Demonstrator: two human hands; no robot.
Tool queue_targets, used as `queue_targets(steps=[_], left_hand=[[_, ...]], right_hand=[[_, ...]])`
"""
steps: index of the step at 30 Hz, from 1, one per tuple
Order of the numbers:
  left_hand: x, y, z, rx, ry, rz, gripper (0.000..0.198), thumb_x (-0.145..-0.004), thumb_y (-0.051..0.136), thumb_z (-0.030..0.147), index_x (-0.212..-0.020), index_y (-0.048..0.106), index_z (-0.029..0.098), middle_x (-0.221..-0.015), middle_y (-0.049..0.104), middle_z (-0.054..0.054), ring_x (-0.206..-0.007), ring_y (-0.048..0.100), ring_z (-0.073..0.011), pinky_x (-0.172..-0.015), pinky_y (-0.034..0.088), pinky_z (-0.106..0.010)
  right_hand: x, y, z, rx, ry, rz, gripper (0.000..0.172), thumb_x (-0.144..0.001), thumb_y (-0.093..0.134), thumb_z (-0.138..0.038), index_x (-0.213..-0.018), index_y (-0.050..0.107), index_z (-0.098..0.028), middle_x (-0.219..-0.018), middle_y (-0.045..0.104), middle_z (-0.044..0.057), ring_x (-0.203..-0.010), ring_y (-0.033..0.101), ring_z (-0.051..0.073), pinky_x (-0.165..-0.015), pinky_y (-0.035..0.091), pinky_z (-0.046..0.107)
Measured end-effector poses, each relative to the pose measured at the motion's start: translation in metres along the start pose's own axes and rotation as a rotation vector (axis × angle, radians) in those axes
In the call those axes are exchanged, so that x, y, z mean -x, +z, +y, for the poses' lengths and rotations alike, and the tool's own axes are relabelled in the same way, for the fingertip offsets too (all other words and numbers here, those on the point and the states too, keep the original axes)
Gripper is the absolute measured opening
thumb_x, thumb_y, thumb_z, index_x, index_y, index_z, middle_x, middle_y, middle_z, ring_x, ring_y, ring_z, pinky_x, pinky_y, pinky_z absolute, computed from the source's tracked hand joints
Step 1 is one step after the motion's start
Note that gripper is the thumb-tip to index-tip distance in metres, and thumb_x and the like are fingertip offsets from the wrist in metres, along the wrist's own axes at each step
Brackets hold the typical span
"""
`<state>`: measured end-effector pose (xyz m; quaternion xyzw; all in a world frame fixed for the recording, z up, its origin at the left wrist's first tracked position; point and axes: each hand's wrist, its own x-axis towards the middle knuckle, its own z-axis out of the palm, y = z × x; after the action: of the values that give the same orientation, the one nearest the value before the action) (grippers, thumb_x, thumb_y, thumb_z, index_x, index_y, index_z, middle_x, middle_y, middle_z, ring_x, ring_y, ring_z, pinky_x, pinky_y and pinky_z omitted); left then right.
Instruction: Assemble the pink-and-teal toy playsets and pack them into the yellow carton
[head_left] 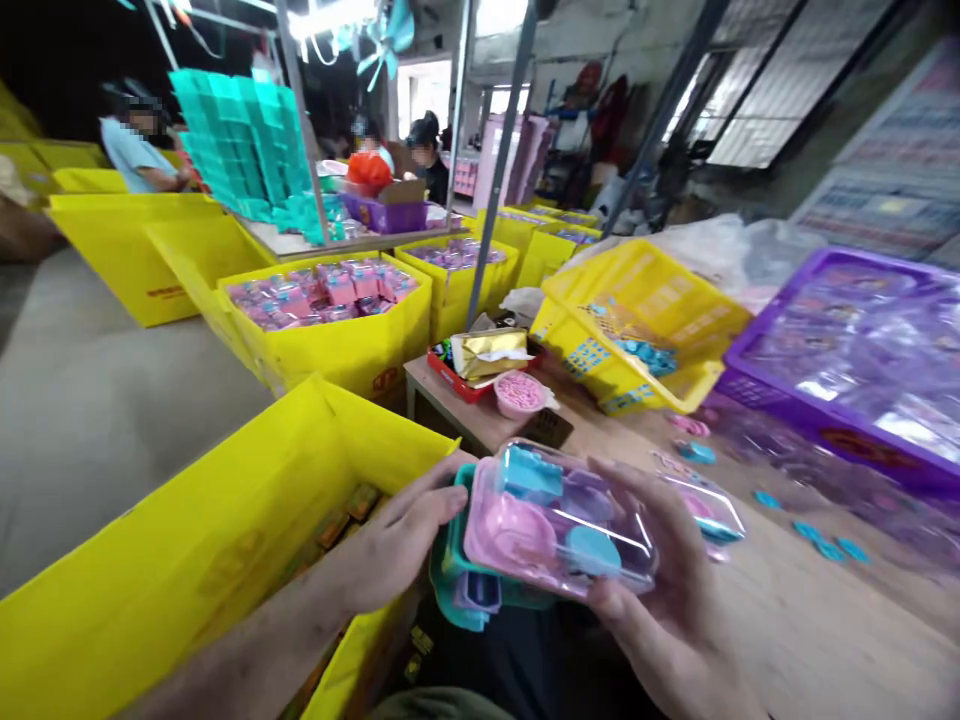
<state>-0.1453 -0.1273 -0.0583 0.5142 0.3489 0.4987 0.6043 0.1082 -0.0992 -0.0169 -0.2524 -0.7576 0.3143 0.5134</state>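
Observation:
A clear plastic case [577, 590] with pink and light-blue toy pieces inside is held in front of my lap. My right hand [667, 570] wraps round its right end, thumb on the near edge and fingers over the far side. Just beneath and to the left is a teal plastic tray [446, 570] with a small purple piece showing at its near side. My left hand [412, 520] grips this tray, its thumb by the case's left edge. Most of the left fingers are hidden behind the tray.
A yellow bin [225, 520] stands at my left. On the table [825, 630] are a bowl of pink bits [520, 393], a tilted yellow basket [637, 320], a purple crate [840, 420] of clear packs and loose blue pieces [829, 548]. Other people work farther back.

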Motion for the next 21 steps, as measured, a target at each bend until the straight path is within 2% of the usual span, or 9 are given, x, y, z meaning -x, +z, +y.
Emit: queue_targets(steps=[3,7,11,13,14,16,18,19,21], left_hand=[[-0.005,0.027,-0.003,-0.019,-0.040,-0.049,0.040,-0.116,0.058,0.048,-0.146,0.072,0.025,-0.150,0.073,-0.004,-0.136,0.067,-0.0286,-0.121,0.050,-0.036],[-0.015,0.053,-0.015,-0.022,-0.019,-0.077,0.047,-0.121,0.047,0.054,-0.144,0.074,0.024,-0.152,0.073,-0.006,-0.149,0.060,-0.0299,-0.132,0.043,-0.039],[-0.019,0.070,-0.029,0.005,-0.090,-0.086,0.052,-0.121,0.045,0.061,-0.150,0.071,0.027,-0.162,0.068,-0.005,-0.161,0.051,-0.0289,-0.142,0.033,-0.044],[-0.017,0.075,-0.030,0.034,-0.090,-0.112,0.063,-0.119,0.043,0.070,-0.159,0.066,0.028,-0.169,0.062,-0.008,-0.166,0.046,-0.0307,-0.144,0.029,-0.047],[-0.016,0.078,-0.028,0.059,-0.081,-0.150,0.069,-0.116,0.045,0.075,-0.165,0.060,0.029,-0.173,0.058,-0.009,-0.168,0.044,-0.0324,-0.144,0.029,-0.049],[-0.016,0.083,-0.024,0.111,-0.052,-0.251,0.091,-0.104,0.067,0.082,-0.178,0.043,0.035,-0.179,0.052,-0.010,-0.168,0.046,-0.0368,-0.141,0.037,-0.052],[-0.017,0.090,-0.019,0.118,-0.059,-0.287,0.115,-0.089,0.094,0.070,-0.182,0.032,0.042,-0.178,0.053,-0.009,-0.162,0.054,-0.0382,-0.134,0.048,-0.049],[-0.019,0.094,-0.017,0.105,-0.062,-0.259,0.115,-0.087,0.100,0.061,-0.180,0.035,0.043,-0.174,0.058,-0.008,-0.156,0.061,-0.0365,-0.129,0.053,-0.046],[-0.022,0.100,-0.017,0.082,-0.042,-0.162,0.091,-0.092,0.098,0.048,-0.171,0.052,0.040,-0.163,0.068,-0.006,-0.142,0.072,-0.0309,-0.121,0.059,-0.038]], right_hand=[[0.026,-0.017,-0.001,0.077,0.039,0.054,0.058,-0.114,0.071,-0.056,-0.169,0.054,-0.050,-0.154,0.071,0.003,-0.134,0.075,0.032,-0.103,0.070,0.045],[0.060,-0.032,0.000,0.104,0.072,0.111,0.059,-0.115,0.069,-0.057,-0.171,0.052,-0.051,-0.160,0.066,0.002,-0.139,0.070,0.032,-0.113,0.064,0.048],[0.078,-0.035,0.007,0.072,0.123,0.172,0.064,-0.116,0.066,-0.055,-0.175,0.045,-0.049,-0.164,0.059,0.003,-0.136,0.068,0.030,-0.113,0.062,0.047],[0.081,-0.035,0.013,0.064,0.110,0.206,0.065,-0.115,0.067,-0.056,-0.176,0.044,-0.047,-0.161,0.059,0.005,-0.131,0.069,0.030,-0.110,0.063,0.047],[0.081,-0.036,0.015,0.071,0.098,0.226,0.066,-0.115,0.067,-0.057,-0.175,0.044,-0.047,-0.159,0.060,0.005,-0.129,0.069,0.030,-0.109,0.063,0.048],[0.079,-0.037,0.019,0.106,0.074,0.248,0.066,-0.113,0.070,-0.058,-0.174,0.046,-0.046,-0.155,0.062,0.006,-0.126,0.069,0.031,-0.109,0.063,0.050],[0.077,-0.038,0.019,0.148,0.057,0.258,0.067,-0.112,0.071,-0.058,-0.173,0.047,-0.046,-0.155,0.061,0.006,-0.127,0.069,0.031,-0.111,0.062,0.053],[0.076,-0.037,0.018,0.152,0.055,0.261,0.067,-0.112,0.071,-0.058,-0.174,0.046,-0.047,-0.157,0.061,0.006,-0.127,0.069,0.032,-0.112,0.062,0.054],[0.075,-0.036,0.016,0.109,0.081,0.270,0.072,-0.114,0.069,-0.058,-0.178,0.038,-0.048,-0.159,0.060,0.007,-0.129,0.070,0.032,-0.114,0.062,0.056]])
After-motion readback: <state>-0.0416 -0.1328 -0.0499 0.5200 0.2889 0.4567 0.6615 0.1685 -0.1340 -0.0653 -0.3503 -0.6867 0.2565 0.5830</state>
